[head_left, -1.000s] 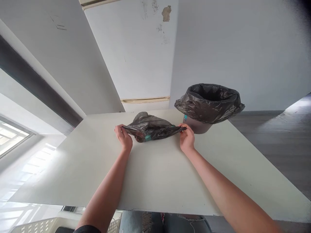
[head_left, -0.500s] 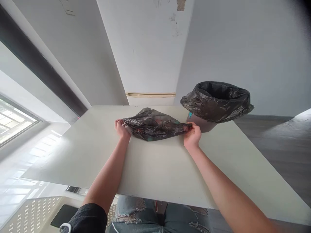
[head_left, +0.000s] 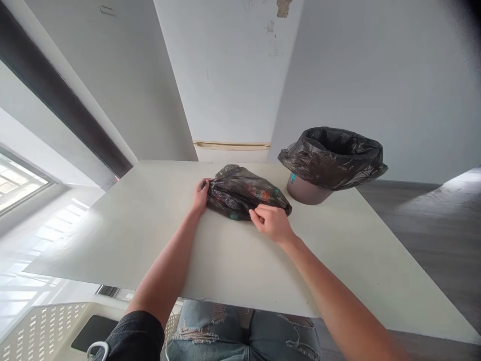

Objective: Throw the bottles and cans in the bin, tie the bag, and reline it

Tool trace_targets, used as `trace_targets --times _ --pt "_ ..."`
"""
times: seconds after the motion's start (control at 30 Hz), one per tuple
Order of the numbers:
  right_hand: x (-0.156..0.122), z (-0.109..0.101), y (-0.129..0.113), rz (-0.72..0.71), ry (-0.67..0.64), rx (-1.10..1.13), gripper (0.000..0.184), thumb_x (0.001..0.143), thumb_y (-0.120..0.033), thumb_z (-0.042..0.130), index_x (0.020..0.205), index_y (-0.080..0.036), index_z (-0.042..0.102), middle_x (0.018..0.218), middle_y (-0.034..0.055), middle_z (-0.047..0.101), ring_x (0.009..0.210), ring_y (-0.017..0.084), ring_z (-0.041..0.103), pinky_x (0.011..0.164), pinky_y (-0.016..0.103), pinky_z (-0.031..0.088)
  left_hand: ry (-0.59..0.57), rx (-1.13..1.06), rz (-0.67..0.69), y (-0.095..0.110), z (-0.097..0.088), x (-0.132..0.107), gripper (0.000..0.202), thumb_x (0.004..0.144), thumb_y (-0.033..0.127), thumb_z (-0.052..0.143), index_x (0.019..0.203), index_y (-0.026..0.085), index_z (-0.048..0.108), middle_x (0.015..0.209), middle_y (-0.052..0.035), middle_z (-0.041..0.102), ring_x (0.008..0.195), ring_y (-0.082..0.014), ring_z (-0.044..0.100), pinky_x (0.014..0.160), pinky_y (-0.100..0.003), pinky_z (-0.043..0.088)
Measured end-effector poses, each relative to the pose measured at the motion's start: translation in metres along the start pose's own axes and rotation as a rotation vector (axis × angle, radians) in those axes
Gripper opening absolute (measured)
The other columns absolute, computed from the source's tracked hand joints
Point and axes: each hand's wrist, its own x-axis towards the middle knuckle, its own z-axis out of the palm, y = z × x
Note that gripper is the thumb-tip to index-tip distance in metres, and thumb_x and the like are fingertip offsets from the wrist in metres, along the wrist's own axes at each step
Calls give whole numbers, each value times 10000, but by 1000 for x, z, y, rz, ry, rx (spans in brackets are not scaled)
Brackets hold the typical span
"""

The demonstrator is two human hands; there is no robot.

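A thin black garbage bag (head_left: 240,188) lies on the white table, with red, orange and green contents showing through it. My left hand (head_left: 201,194) is closed around the bag's gathered left end. My right hand (head_left: 273,220) is closed at the bag's near right side, its fingers curled on the plastic; the fingertips are partly hidden. Behind and to the right stands a brownish trash can (head_left: 308,192), lined with another black bag (head_left: 330,163) whose edge is folded down over the rim.
The white table (head_left: 124,240) reaches forward to a white refrigerator (head_left: 229,75). At the lower left, a cream plastic basket (head_left: 48,326) holds a dark flat object (head_left: 93,333). A grey wall rises at the right, and a window lets in light at the left.
My right hand has let go of the bag's right end and moved left to its near side. My left hand has shifted right, and the bag is less stretched.
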Motion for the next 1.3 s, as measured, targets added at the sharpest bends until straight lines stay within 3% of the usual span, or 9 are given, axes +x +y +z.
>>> trace_targets --times 0.17,0.3,0.4,0.53,0.67,0.83,0.97,1.2,1.3 --pt "-2 13 -8 187 -283 -113 260 1055 -268 486 821 -233 594 607 -14 552 524 154 478 569 291 271 -10 -148 -149 3 6 -4 434 804 592 803 1008 226 686 916 -11 684 781 -177 636 659 -272 529" --pt "-1 17 -3 222 -101 -167 127 952 -308 695 1004 -225 614 887 59 655 779 232 636 658 311 438 -126 -174 -187 7 11 -7 416 808 494 810 1102 231 676 971 -16 698 818 -182 659 711 -290 556" --pt "0 18 5 137 -33 -142 151 893 -250 755 980 -209 638 1047 116 615 1039 303 625 838 393 543 -158 -145 -208 9 13 -9 439 803 449 811 1164 237 680 1013 -24 713 847 -193 668 736 -301 559" --pt "2 12 8 -88 -98 12 156 936 -144 631 796 -211 638 997 95 590 974 251 599 898 406 551 -99 -146 -207 5 14 -7 396 807 458 781 1117 229 690 989 -27 713 855 -203 660 741 -310 553" --pt "0 1 -2 -366 -202 203 90 937 -145 623 905 -208 679 1182 109 680 1091 250 623 1008 420 511 -73 -101 -141 -1 12 -4 341 847 477 732 1079 228 702 990 -23 705 897 -207 652 787 -307 544" --pt "-4 2 -14 -516 -469 285 172 1044 -280 561 1008 -213 715 1028 74 733 914 199 664 867 328 498 -104 -22 -33 -5 10 -5 314 895 483 676 1086 236 700 1022 -17 705 944 -203 644 863 -300 526" --pt "-3 5 -22 -556 -568 264 269 1102 -328 473 1075 -223 719 1051 59 754 971 187 660 837 293 461 -79 -14 -7 -5 11 -5 341 905 518 635 1093 237 678 1031 -21 710 960 -197 651 894 -304 524" --pt "-2 1 -27 -485 -403 153 362 1113 -404 459 987 -228 749 952 36 753 949 190 617 959 365 385 259 100 23 3 7 -27 303 931 503 588 1069 236 628 1094 -46 678 1029 -190 637 892 -302 522" --pt "-1 5 -22 -367 -229 39 370 1120 -350 412 1122 -214 757 871 53 721 890 205 584 891 368 387 258 123 -20 8 -6 -47 321 978 540 541 1097 247 601 1155 -66 671 1035 -204 649 842 -317 533"
